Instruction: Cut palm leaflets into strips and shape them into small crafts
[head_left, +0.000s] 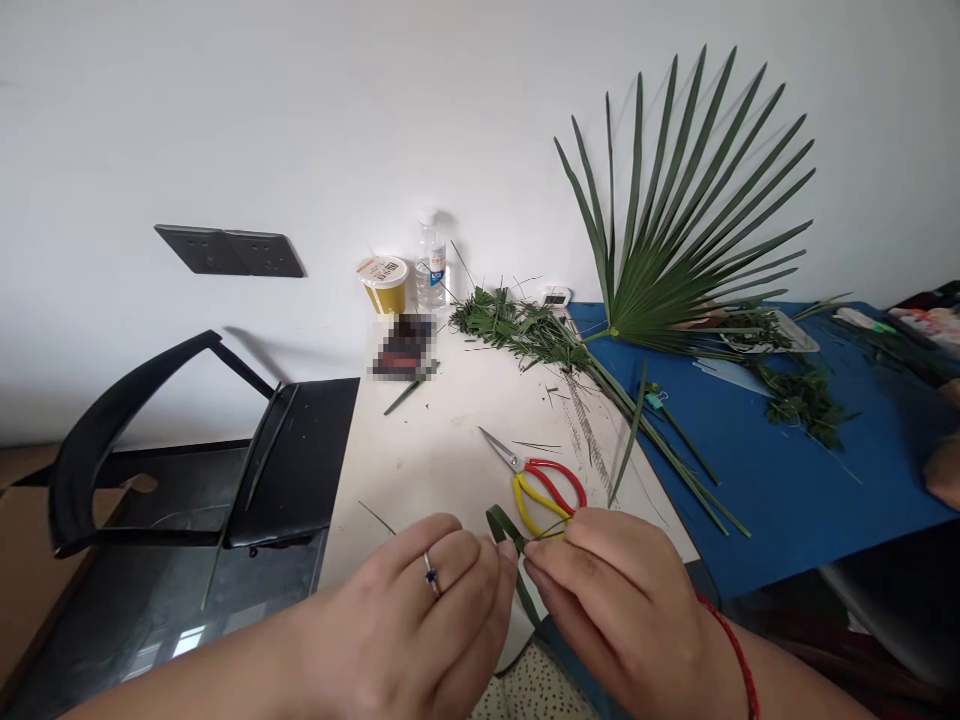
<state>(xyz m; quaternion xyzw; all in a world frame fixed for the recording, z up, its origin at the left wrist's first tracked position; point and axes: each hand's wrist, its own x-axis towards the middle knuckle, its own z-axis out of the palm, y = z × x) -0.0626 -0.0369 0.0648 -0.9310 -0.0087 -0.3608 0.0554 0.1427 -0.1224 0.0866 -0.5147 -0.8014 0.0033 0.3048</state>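
My left hand [427, 600], with a blue-stoned ring on one finger, and my right hand [615, 600], with a red cord at the wrist, meet low in the view. Their fingertips pinch a narrow green palm leaf strip [507, 530], which bends into a fold between them. Just beyond my right hand lie red-and-yellow handled scissors [536, 490], not held. A fan-shaped palm frond [675, 230] stands at the far right of the desk. Long stripped leaf stems [645, 430] and a heap of cut green leaf pieces [517, 330] lie farther off.
The white desk [420, 470] carries a water bottle [430, 265], a yellow cup [384, 285] and a blurred dark object [405, 347]. A blue mat [795, 490] with leaf scraps lies on the right. A black chair [187, 460] stands left of the desk.
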